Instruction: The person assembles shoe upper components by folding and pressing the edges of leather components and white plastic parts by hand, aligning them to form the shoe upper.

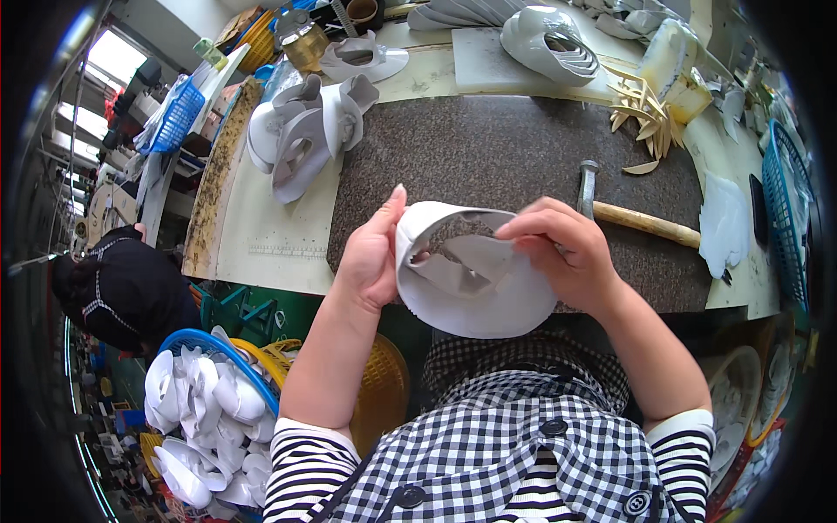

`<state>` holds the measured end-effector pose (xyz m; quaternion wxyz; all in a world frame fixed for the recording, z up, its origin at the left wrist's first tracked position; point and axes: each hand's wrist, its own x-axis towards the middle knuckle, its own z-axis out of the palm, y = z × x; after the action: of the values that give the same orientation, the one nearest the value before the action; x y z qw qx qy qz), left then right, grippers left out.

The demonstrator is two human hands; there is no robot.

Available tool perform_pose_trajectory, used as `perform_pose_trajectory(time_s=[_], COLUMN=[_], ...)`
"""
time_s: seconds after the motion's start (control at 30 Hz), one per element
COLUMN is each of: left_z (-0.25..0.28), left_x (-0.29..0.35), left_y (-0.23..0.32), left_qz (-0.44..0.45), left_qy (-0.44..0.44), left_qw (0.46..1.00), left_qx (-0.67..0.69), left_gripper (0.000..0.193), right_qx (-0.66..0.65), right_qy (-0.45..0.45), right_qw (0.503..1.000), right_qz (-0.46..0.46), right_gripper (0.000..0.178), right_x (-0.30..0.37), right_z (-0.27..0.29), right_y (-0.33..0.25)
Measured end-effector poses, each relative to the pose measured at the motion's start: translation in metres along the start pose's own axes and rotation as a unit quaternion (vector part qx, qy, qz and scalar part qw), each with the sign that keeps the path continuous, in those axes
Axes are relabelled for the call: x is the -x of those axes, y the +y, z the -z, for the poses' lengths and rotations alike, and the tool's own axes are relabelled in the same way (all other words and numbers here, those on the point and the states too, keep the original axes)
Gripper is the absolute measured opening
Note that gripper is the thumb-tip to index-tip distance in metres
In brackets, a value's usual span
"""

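- Head view: both hands hold a white shoe upper [475, 275] over the near edge of a dark speckled work slab [506, 157], close to the body, likely so the inside can be seen.
- The left hand [370, 257] cups the piece's left rim, fingers together, steadying it.
- The right hand [562, 248] pinches the upper edge, fingertips closed on the material, apparently folding it inward.
- A hammer [628, 213] lies just beyond the right hand, within easy reach.
- More white uppers [305, 126] sit stacked at the slab's far left corner.
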<state>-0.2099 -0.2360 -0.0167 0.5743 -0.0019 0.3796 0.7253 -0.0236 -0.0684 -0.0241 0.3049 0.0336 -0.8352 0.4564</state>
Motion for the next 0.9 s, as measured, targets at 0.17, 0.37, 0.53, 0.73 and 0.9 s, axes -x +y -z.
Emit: perform_pose_trajectory(time_s=[0.17, 0.37, 0.53, 0.73, 0.9], left_z=[0.032, 0.019, 0.002, 0.002, 0.051], left_x=[-0.029, -0.032, -0.024, -0.02, -0.039], left_y=[-0.01, -0.026, -0.032, -0.037, -0.012], left_qz=[0.029, 0.017, -0.017, -0.018, 0.013], left_qy=[-0.032, -0.017, 0.004, -0.01, -0.118], left_qw=[0.999, 0.999, 0.999, 0.999, 0.99], left_qx=[0.001, -0.044, -0.028, -0.05, 0.075], left_gripper=[0.037, 0.034, 0.034, 0.033, 0.034], right_qx=[-0.011, 0.352, 0.439, 0.42, 0.087], right_qy=[-0.093, -0.077, -0.098, -0.169, 0.035], right_qw=[0.979, 0.93, 0.893, 0.889, 0.994], right_qz=[-0.179, -0.065, 0.004, -0.062, 0.057], right_gripper=[0.04, 0.037, 0.029, 0.012, 0.019], right_x=[0.038, 0.026, 0.004, 0.005, 0.034], right_z=[-0.014, -0.036, -0.045, -0.039, -0.007], right_y=[-0.015, -0.018, -0.031, -0.018, -0.014])
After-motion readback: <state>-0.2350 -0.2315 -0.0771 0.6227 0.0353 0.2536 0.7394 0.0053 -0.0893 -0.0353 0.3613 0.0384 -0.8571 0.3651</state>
